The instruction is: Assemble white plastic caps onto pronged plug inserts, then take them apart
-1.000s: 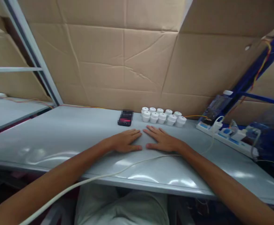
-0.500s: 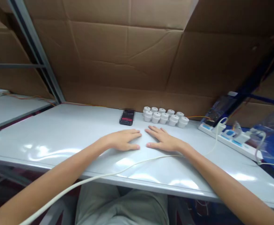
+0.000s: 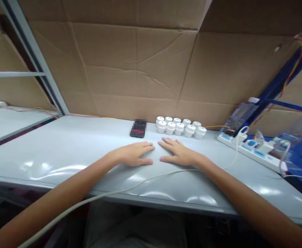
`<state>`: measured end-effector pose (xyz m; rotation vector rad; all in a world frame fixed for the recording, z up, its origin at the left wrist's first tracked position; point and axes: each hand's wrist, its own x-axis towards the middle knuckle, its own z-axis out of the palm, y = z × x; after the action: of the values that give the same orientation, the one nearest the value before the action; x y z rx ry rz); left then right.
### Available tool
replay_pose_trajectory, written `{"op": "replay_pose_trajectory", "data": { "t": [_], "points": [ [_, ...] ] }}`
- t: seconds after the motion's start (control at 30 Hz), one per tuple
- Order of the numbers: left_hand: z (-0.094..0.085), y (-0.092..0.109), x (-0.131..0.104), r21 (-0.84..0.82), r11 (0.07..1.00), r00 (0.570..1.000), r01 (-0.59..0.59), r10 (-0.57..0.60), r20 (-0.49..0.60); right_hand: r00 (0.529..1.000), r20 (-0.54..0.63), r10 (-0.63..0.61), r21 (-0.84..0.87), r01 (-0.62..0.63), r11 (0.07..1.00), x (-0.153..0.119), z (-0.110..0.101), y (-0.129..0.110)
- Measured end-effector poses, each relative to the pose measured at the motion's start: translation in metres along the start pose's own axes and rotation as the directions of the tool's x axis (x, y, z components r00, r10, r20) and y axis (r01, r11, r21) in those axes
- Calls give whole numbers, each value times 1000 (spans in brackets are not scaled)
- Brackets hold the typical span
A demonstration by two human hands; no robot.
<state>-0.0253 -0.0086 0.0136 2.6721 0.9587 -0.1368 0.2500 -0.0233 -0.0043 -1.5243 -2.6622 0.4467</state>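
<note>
My left hand (image 3: 137,154) lies palm down on the grey-white tabletop (image 3: 71,144), fingers stretched out and holding nothing. Opposite it, my right hand (image 3: 178,152) rests flat in the same way, its fingertips pointing toward the left ones with a small gap between. Beyond the left hand is a dark phone-like device (image 3: 138,128), its upper part pixelated. Just past the right hand stand several small white lidded round containers (image 3: 179,128) in two rows against the back. A pale cable (image 3: 140,184) runs across the table in front of both hands and passes by the right forearm.
At the right lies a white power strip (image 3: 252,153) with plugs and adapters in it. Behind it are clear plastic bottle-like items (image 3: 244,113) and a blue frame post (image 3: 282,82). A cardboard wall (image 3: 130,69) closes the back; a grey metal post (image 3: 34,55) rises at left.
The whole view has shifted slightly, and the picture's brightness differs. Both hands stay flat in the same place on the table; the objects have not moved.
</note>
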Motion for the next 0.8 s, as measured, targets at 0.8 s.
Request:
{"op": "replay_pose_trajectory", "data": {
  "t": [0.8],
  "points": [
    [9,6,6,-150,979,965,-139,99,-244,1000,3,-15,19,15,1000,0,3,2]
  ]
}}
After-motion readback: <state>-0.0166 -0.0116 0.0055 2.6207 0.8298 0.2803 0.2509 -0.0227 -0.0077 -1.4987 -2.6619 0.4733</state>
